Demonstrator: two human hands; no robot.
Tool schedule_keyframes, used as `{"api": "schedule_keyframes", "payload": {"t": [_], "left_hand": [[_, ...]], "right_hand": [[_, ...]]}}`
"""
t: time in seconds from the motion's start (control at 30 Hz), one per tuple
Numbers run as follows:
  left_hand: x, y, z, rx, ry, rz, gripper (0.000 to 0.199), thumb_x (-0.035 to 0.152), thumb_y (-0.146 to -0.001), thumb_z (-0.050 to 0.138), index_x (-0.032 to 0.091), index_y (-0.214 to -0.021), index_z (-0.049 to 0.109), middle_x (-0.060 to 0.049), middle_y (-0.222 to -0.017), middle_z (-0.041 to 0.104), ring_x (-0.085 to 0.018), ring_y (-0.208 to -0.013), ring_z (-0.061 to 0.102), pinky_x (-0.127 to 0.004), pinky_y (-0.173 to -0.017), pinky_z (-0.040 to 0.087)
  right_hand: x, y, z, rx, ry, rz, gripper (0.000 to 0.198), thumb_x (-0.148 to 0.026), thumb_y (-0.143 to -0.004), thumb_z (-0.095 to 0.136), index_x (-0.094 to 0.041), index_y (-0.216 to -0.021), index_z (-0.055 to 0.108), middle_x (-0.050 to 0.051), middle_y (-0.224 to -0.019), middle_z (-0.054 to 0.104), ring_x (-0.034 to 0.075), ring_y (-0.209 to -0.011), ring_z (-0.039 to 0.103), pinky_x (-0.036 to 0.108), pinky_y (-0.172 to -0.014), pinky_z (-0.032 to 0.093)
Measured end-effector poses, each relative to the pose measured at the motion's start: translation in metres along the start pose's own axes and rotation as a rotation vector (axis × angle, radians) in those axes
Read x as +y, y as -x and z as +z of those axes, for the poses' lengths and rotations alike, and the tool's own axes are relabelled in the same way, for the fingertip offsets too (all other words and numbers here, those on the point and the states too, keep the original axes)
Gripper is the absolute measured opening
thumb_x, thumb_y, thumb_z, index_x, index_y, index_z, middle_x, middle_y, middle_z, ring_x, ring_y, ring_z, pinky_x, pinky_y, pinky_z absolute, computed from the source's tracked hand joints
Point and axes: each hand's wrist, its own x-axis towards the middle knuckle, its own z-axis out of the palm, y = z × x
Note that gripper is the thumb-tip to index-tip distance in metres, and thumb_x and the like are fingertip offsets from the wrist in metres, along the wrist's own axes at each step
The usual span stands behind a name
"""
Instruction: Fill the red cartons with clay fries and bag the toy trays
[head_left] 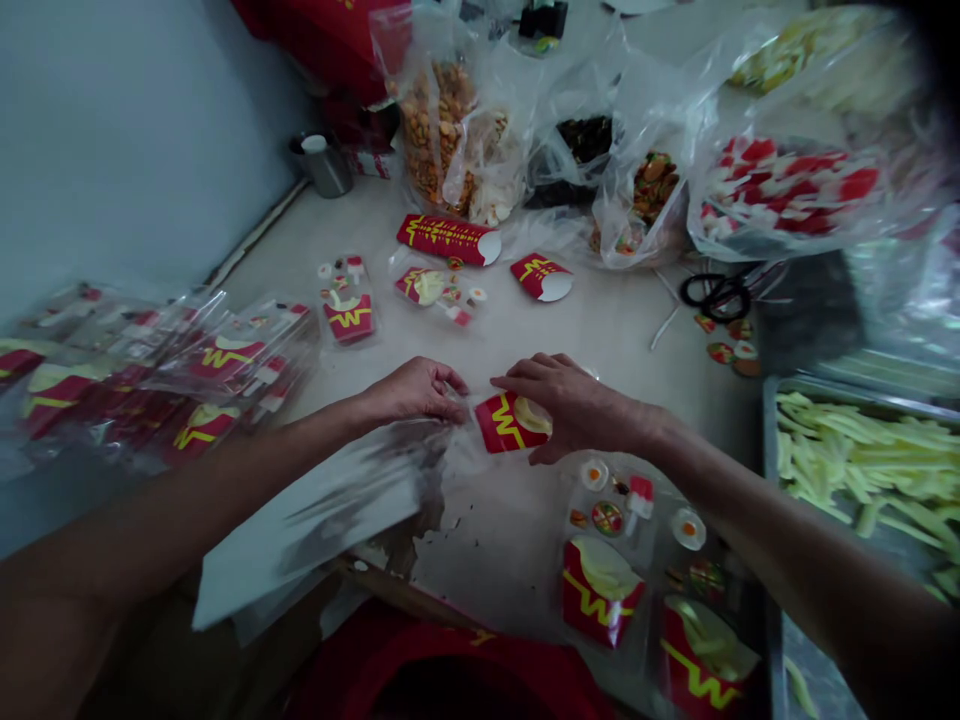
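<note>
Near the middle of the table lies a red toy fries packet (504, 421) with a yellow zigzag, in clear plastic. My right hand (562, 400) reaches over it from the right, fingers stretched out and covering part of its pale top. Just to its left, my left hand (421, 388) is closed, thumb and fingers pinching what looks like the edge of a clear plastic bag (463, 425). Beneath my left forearm a stack of clear plastic bags (352, 500) overhangs the table's front edge. Filled packets (602, 590) lie below my right wrist.
More filled packets (217, 360) are piled at left. Red fries boxes (448, 239) lie beyond my hands. Bags of small pieces (787, 190) line the back, with black-handled scissors (716, 295) nearby. At right, a metal tray (772, 450) holds pale yellow strips. A metal cup (325, 168) stands by the wall.
</note>
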Motion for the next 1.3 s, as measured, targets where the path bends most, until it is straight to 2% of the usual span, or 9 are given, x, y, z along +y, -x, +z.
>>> {"api": "schedule_keyframes", "payload": {"t": [0.13,0.33,0.4,0.53,0.63,0.8,0.97,1.13,1.3], "left_hand": [[-0.002,0.003,-0.006,-0.039,-0.015,0.057,0.038,0.030,-0.058,0.090,0.022,-0.092,0.078,-0.003,-0.085,0.076,-0.017,-0.072,0.068,-0.029,-0.070,0.052],[0.035,0.001,-0.015,-0.140,-0.272,0.266,0.036,0.025,-0.072,0.079,0.022,-0.107,0.078,-0.004,-0.095,0.078,-0.021,-0.088,0.071,-0.031,-0.081,0.052],[0.041,0.003,-0.008,0.026,-0.465,0.393,0.043,0.018,-0.074,0.076,0.020,-0.116,0.074,-0.005,-0.101,0.077,-0.023,-0.095,0.071,-0.033,-0.086,0.052],[0.023,0.024,0.023,0.647,-0.893,0.626,0.036,0.015,-0.082,0.069,0.018,-0.118,0.070,-0.012,-0.121,0.070,-0.028,-0.116,0.061,-0.043,-0.103,0.047],[-0.006,0.040,0.050,0.833,-0.972,0.633,0.035,0.019,-0.084,0.066,0.017,-0.119,0.067,-0.012,-0.119,0.068,-0.027,-0.114,0.058,-0.042,-0.104,0.046],[-0.020,0.036,0.077,0.799,-1.017,0.513,0.046,0.030,-0.077,0.071,0.011,-0.119,0.068,-0.015,-0.118,0.063,-0.029,-0.110,0.055,-0.039,-0.101,0.048],[0.003,0.026,0.078,0.683,-1.192,0.376,0.023,0.021,-0.085,0.062,0.012,-0.103,0.074,-0.016,-0.108,0.068,-0.029,-0.106,0.061,-0.039,-0.097,0.049],[0.019,0.025,0.082,0.648,-1.227,0.267,0.022,0.011,-0.088,0.054,0.010,-0.098,0.074,-0.017,-0.095,0.073,-0.028,-0.090,0.069,-0.038,-0.082,0.051],[0.021,0.037,0.113,0.668,-1.066,0.481,0.016,0.014,-0.086,0.060,0.016,-0.095,0.073,-0.011,-0.093,0.075,-0.024,-0.088,0.069,-0.032,-0.078,0.049]], "right_hand": [[-0.007,-0.004,0.001,0.017,0.044,0.002,0.097,-0.042,-0.063,0.085,-0.016,-0.147,0.046,0.014,-0.132,0.060,0.032,-0.116,0.053,0.044,-0.099,0.037],[-0.042,-0.026,0.002,0.048,0.183,0.076,0.088,-0.042,-0.069,0.080,-0.011,-0.144,0.046,0.016,-0.123,0.065,0.033,-0.110,0.054,0.044,-0.093,0.036],[-0.051,-0.036,0.010,0.065,0.180,0.187,0.095,-0.046,-0.068,0.081,-0.010,-0.146,0.042,0.017,-0.120,0.066,0.035,-0.109,0.054,0.044,-0.090,0.038],[-0.054,-0.032,0.025,0.083,0.148,0.402,0.114,-0.059,-0.066,0.082,-0.008,-0.154,0.030,0.025,-0.139,0.055,0.039,-0.122,0.050,0.046,-0.093,0.041],[-0.045,-0.004,0.023,0.074,0.198,0.461,0.114,-0.063,-0.061,0.085,-0.010,-0.150,0.037,0.025,-0.148,0.046,0.042,-0.130,0.044,0.048,-0.097,0.042],[-0.035,0.032,0.017,-0.072,0.164,0.624,0.072,-0.056,-0.064,0.085,-0.016,-0.118,0.060,0.016,-0.119,0.063,0.036,-0.111,0.056,0.042,-0.086,0.047],[-0.046,0.032,0.028,0.027,0.150,0.652,0.070,-0.053,-0.066,0.085,-0.013,-0.118,0.060,0.018,-0.119,0.062,0.035,-0.111,0.055,0.040,-0.084,0.050],[-0.053,0.035,0.035,0.097,0.141,0.656,0.070,-0.057,-0.064,0.083,-0.010,-0.112,0.063,0.019,-0.118,0.060,0.035,-0.109,0.054,0.042,-0.086,0.051],[-0.068,0.026,0.027,0.237,0.127,0.629,0.070,-0.045,-0.058,0.084,-0.009,-0.113,0.062,0.020,-0.112,0.060,0.036,-0.107,0.052,0.043,-0.084,0.052]]}}
